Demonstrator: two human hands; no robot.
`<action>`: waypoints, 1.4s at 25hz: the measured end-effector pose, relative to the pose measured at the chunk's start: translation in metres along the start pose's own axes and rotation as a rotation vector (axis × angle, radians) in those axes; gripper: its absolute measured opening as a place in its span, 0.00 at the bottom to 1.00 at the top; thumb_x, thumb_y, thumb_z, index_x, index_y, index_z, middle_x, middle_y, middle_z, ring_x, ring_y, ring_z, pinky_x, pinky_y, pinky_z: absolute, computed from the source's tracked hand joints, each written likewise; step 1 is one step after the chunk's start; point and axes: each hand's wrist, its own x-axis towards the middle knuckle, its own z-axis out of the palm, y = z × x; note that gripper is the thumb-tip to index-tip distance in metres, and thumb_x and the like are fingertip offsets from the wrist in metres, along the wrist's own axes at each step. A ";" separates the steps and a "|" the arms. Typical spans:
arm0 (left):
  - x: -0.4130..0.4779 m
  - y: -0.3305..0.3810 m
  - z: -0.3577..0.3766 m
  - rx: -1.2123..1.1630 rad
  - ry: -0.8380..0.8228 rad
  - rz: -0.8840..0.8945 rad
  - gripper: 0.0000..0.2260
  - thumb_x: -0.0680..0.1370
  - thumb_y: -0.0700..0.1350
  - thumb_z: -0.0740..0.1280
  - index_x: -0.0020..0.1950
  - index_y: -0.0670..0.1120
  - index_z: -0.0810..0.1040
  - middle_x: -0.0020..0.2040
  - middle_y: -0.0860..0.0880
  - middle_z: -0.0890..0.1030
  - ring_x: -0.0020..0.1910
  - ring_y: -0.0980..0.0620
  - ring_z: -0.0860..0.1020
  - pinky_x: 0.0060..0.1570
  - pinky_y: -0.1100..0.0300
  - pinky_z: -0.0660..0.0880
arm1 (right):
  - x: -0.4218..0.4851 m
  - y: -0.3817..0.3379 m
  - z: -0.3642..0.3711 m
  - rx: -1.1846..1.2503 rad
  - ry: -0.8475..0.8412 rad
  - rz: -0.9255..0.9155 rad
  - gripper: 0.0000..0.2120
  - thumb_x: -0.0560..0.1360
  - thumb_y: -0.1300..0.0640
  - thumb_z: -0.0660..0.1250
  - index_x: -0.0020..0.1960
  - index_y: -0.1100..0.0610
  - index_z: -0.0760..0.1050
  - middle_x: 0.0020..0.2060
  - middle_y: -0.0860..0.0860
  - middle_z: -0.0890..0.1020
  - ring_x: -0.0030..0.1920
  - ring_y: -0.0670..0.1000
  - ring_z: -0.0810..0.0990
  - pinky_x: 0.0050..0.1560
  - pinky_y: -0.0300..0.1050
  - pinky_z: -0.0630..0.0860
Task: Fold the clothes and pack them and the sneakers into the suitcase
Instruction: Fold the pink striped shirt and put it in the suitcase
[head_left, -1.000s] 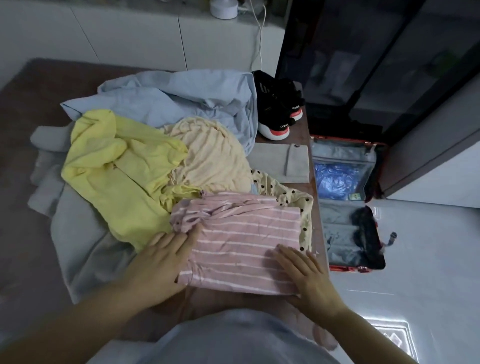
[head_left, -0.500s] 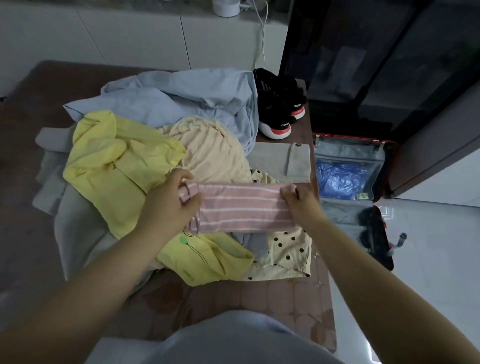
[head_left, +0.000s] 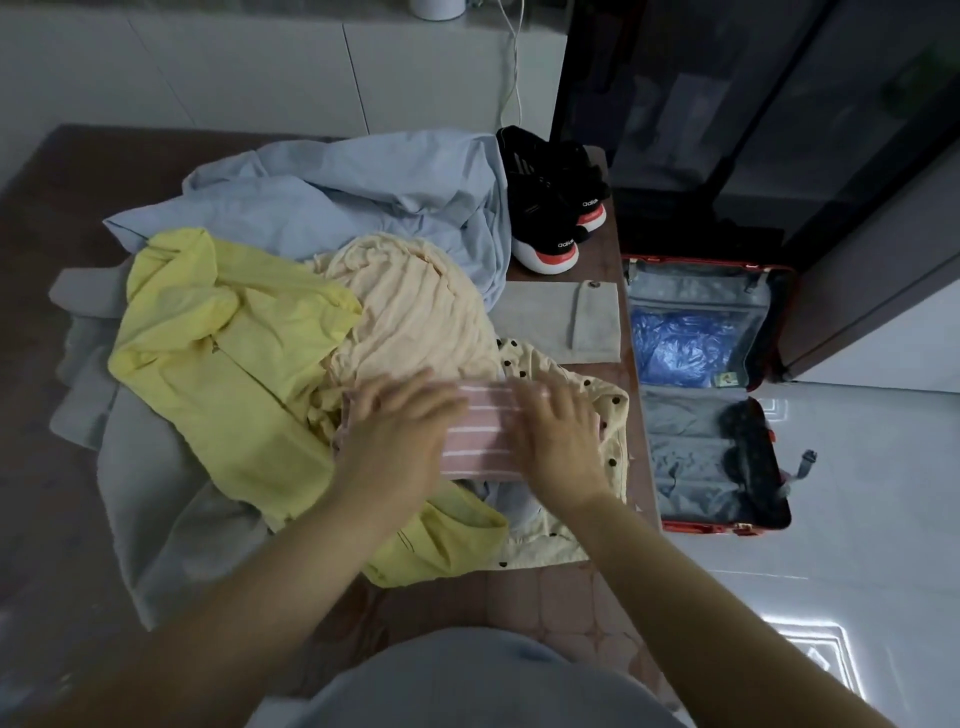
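Observation:
A folded pink striped garment (head_left: 480, 441) lies on the clothes pile at the table's near middle. My left hand (head_left: 395, 441) presses flat on its left end and my right hand (head_left: 558, 441) presses flat on its right end, fingers spread. Under it lie a yellow garment (head_left: 218, 353), a cream ribbed garment (head_left: 415, 317), a cream polka-dot garment (head_left: 613, 415), a light blue shirt (head_left: 353, 197) and a grey garment (head_left: 156, 493). Black sneakers (head_left: 556, 208) stand at the table's far right corner. The red suitcase (head_left: 706, 395) lies open on the floor to the right.
A folded grey garment (head_left: 566, 322) sits at the table's right edge beside the suitcase. A blue plastic bag (head_left: 680, 348) and a dark item (head_left: 748, 441) lie inside the suitcase. A dark glass cabinet (head_left: 753, 104) stands behind it. The brown table (head_left: 519, 597) shows bare near me.
The pink striped garment was folded from a wide panel into a narrow band, lifted away from me onto the pile, and both hands now press flat on it.

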 end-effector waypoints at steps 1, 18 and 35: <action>-0.010 0.007 0.009 0.028 -0.048 0.028 0.15 0.74 0.45 0.62 0.59 0.51 0.79 0.61 0.53 0.79 0.64 0.48 0.74 0.65 0.50 0.54 | -0.008 -0.006 0.006 0.005 -0.087 -0.025 0.29 0.77 0.37 0.40 0.73 0.46 0.59 0.72 0.54 0.63 0.73 0.57 0.58 0.73 0.58 0.51; -0.050 -0.018 0.028 -0.698 0.020 -0.768 0.31 0.71 0.53 0.71 0.70 0.46 0.65 0.62 0.40 0.72 0.62 0.39 0.68 0.61 0.48 0.67 | -0.016 0.013 0.004 0.855 0.011 0.987 0.28 0.70 0.47 0.70 0.59 0.66 0.67 0.42 0.57 0.77 0.42 0.56 0.78 0.41 0.51 0.78; 0.011 0.244 0.036 -0.962 0.490 -1.053 0.17 0.70 0.34 0.72 0.56 0.44 0.73 0.49 0.49 0.78 0.48 0.53 0.78 0.51 0.58 0.73 | -0.063 0.242 -0.122 1.320 -0.408 0.670 0.14 0.65 0.65 0.74 0.49 0.60 0.77 0.36 0.54 0.82 0.35 0.53 0.79 0.33 0.42 0.75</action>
